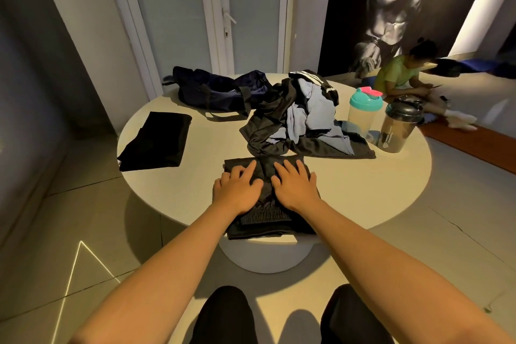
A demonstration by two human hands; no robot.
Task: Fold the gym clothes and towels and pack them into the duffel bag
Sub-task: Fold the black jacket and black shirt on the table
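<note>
Both hands lie flat on a dark garment [265,220] at the 6 o'clock edge of the round table [391,184]. The left hand [237,190] and right hand [296,188] sit side by side, fingers straight and slightly spread, pressing the cloth down and gripping nothing. The garment looks partly folded into a rough rectangle, with a ribbed waistband showing toward the near edge, so this reads as smoothing one fold before the next.

By my judgement the task is in its early part. One black piece [156,145] lies folded flat at 9 o'clock. A heap of clothes [296,123], black fabric with white stripes tangled with pale blue cloth, sits unfolded from the centre toward 1 o'clock, touching the far edge of the garment under the hands. The navy duffel bag [215,89] lies slumped at 11 o'clock, well apart from the hands; whether it is unzipped or holds anything I cannot tell. Nothing folded sits in or on it, so all the packing appears to be left.

At 2 o'clock stand two shaker bottles, one with a teal lid [363,113] and one with a dark lid [399,128], just beside the heap
</note>
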